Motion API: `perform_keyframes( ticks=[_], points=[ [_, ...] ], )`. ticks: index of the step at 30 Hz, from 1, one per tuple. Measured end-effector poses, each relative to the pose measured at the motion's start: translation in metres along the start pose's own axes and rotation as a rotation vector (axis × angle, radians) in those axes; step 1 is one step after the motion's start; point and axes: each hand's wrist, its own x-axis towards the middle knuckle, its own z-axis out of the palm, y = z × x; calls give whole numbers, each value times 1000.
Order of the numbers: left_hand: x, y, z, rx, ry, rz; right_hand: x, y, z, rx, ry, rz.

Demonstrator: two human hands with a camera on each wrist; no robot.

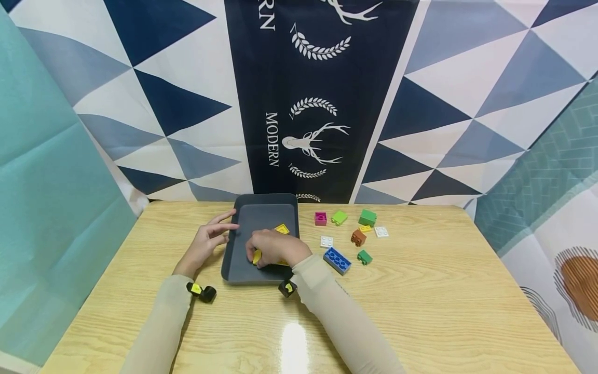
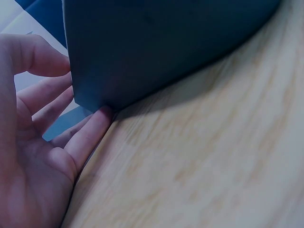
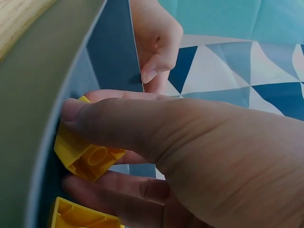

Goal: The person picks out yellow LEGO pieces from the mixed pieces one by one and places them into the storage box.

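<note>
My right hand (image 1: 273,246) reaches into the grey tray (image 1: 243,254) and pinches a yellow toy brick (image 3: 90,152) between thumb and fingers. The brick is tilted, its hollow underside partly showing in the right wrist view. Another yellow brick (image 3: 80,216) lies below those fingers, and a yellow brick (image 1: 282,228) shows behind the hand in the head view. My left hand (image 1: 205,244) is at the tray's left side, its fairly straight fingers touching the rim and outer wall; the left wrist view has its fingers (image 2: 88,137) low against that wall.
Right of the tray lie loose bricks: a long blue brick (image 1: 337,261), a magenta one (image 1: 320,218), a lime one (image 1: 339,217), green ones (image 1: 367,217), a brown one (image 1: 358,238), white pieces (image 1: 326,242) and a small yellow piece (image 1: 365,228). A patterned cloth wall stands behind the table.
</note>
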Motion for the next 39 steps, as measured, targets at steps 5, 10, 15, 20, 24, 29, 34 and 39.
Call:
perform_keyframes(
  ticks=[5, 10, 15, 20, 24, 29, 34, 39],
  points=[
    [0, 1, 0, -3, -5, 7, -11, -11, -8, 11, -5, 3],
    [-1, 1, 1, 1, -11, 16, -15, -12, -8, 6, 5, -4],
    [-1, 0, 0, 6, -7, 15, -16, -16, -9, 12, 3, 13],
    [-2, 1, 0, 4, -12, 12, -12, -10, -5, 4, 8, 11],
    [-1, 0, 0, -3, -10, 4, -13, -10, -4, 4, 7, 15],
    [-1, 0, 0, -15, -15, 6, -19, -17, -8, 5, 1, 31],
    [-1, 0, 0, -29, -20, 2, -22, -20, -8, -16, 5, 29],
    [-1, 0, -1, -35, -26, 0, -23, -22, -10, -19, -1, 29]
  ],
)
